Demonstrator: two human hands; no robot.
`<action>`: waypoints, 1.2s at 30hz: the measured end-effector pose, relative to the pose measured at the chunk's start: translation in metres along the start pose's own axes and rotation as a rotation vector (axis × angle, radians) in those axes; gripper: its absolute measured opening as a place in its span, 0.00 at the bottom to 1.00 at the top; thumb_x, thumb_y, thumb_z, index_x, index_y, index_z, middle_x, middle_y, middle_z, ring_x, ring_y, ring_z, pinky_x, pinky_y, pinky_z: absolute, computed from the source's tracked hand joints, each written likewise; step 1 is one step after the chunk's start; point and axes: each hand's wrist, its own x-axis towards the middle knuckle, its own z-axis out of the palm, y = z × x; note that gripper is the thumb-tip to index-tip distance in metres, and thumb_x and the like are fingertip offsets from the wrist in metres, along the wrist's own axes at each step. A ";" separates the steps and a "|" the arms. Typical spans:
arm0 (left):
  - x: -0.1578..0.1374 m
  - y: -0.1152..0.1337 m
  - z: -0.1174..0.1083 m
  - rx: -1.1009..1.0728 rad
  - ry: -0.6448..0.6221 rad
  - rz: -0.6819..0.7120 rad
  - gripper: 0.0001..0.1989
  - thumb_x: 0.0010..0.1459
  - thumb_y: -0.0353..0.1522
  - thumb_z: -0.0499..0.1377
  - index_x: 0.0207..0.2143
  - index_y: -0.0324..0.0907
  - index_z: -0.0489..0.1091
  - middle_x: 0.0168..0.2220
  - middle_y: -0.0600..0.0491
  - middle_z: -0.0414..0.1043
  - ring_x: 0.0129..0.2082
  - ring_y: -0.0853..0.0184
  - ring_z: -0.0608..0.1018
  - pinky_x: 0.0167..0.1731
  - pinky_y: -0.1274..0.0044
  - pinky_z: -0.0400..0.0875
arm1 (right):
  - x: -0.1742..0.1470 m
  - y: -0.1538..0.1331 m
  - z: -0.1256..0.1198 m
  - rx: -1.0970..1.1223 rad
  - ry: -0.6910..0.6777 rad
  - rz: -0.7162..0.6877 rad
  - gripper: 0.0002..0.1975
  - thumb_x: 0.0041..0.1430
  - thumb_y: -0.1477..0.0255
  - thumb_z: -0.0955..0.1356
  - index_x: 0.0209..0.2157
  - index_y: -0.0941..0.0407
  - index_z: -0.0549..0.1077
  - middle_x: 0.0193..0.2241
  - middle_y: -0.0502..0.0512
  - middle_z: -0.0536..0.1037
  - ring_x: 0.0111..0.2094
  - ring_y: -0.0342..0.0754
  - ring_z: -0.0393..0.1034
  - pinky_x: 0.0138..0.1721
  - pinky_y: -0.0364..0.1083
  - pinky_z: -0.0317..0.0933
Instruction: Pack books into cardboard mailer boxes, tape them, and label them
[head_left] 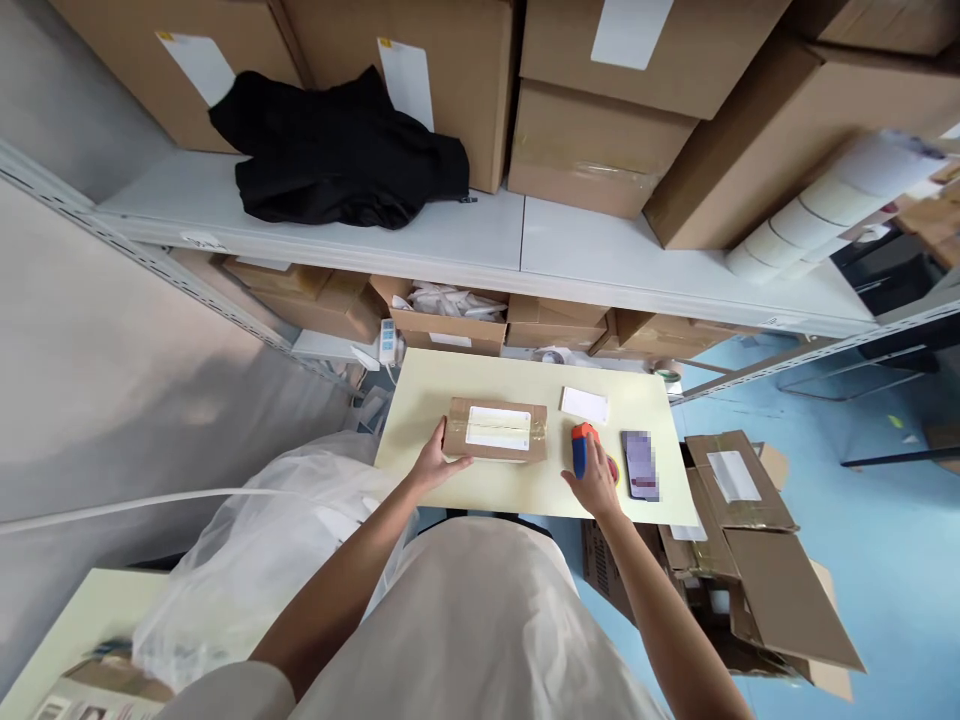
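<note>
A small brown cardboard box (459,440) lies on the pale yellow table (517,372), with a white label (498,428) and clear tape along its top. My left hand (435,462) holds the box at its left end, fingers against the side and thumb along the near edge. To the right, my right hand (596,485) is on an orange and blue tape dispenser (579,455), fingers over its top; the hand partly hides it. Just behind the dispenser is a white card or label stack (585,405). A phone (640,466) rests right of my right hand.
Behind the table stands a metal shelf (480,235) with large boxes, a black garment (341,150) and white rolls (832,210). Opened cartons (787,580) lie on the floor at right. A clear plastic bag (262,560) bulges at left.
</note>
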 end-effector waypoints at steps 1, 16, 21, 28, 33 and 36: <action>0.001 0.000 -0.001 -0.001 -0.015 0.015 0.55 0.45 0.41 0.66 0.66 0.39 0.35 0.65 0.39 0.50 0.61 0.57 0.61 0.59 0.67 0.56 | 0.003 -0.010 0.000 0.053 -0.059 -0.028 0.47 0.51 0.67 0.68 0.65 0.55 0.36 0.65 0.64 0.47 0.65 0.59 0.41 0.61 0.59 0.46; -0.001 -0.016 -0.014 0.133 -0.134 0.096 0.39 0.55 0.39 0.56 0.65 0.36 0.44 0.60 0.40 0.61 0.59 0.58 0.66 0.55 0.68 0.62 | 0.019 -0.045 0.042 0.590 -0.161 -0.014 0.40 0.49 0.70 0.69 0.62 0.52 0.51 0.55 0.62 0.67 0.52 0.54 0.66 0.45 0.52 0.68; -0.002 -0.019 -0.013 0.135 -0.145 0.076 0.38 0.56 0.35 0.54 0.66 0.39 0.40 0.58 0.44 0.64 0.56 0.59 0.69 0.54 0.66 0.64 | 0.011 -0.050 0.047 0.465 -0.097 -0.017 0.34 0.53 0.71 0.65 0.61 0.52 0.52 0.47 0.59 0.74 0.48 0.55 0.69 0.49 0.56 0.64; 0.005 -0.014 -0.018 0.254 -0.154 0.099 0.37 0.56 0.35 0.55 0.65 0.39 0.44 0.58 0.41 0.64 0.56 0.56 0.69 0.52 0.66 0.66 | 0.018 -0.054 0.047 0.393 -0.058 0.031 0.33 0.48 0.72 0.69 0.57 0.59 0.58 0.49 0.64 0.72 0.51 0.58 0.67 0.51 0.55 0.62; 0.003 -0.014 -0.018 0.242 -0.173 0.117 0.40 0.56 0.37 0.56 0.65 0.37 0.40 0.58 0.40 0.63 0.57 0.56 0.68 0.53 0.67 0.65 | 0.018 -0.050 0.043 0.437 -0.155 0.071 0.36 0.50 0.72 0.68 0.60 0.56 0.55 0.45 0.61 0.76 0.45 0.55 0.73 0.47 0.54 0.66; 0.001 -0.015 -0.015 0.184 -0.158 0.112 0.44 0.56 0.39 0.56 0.66 0.35 0.33 0.61 0.38 0.58 0.59 0.57 0.66 0.54 0.68 0.63 | 0.014 -0.049 0.041 0.496 -0.179 0.072 0.37 0.52 0.73 0.67 0.63 0.53 0.50 0.47 0.59 0.75 0.44 0.54 0.74 0.46 0.54 0.67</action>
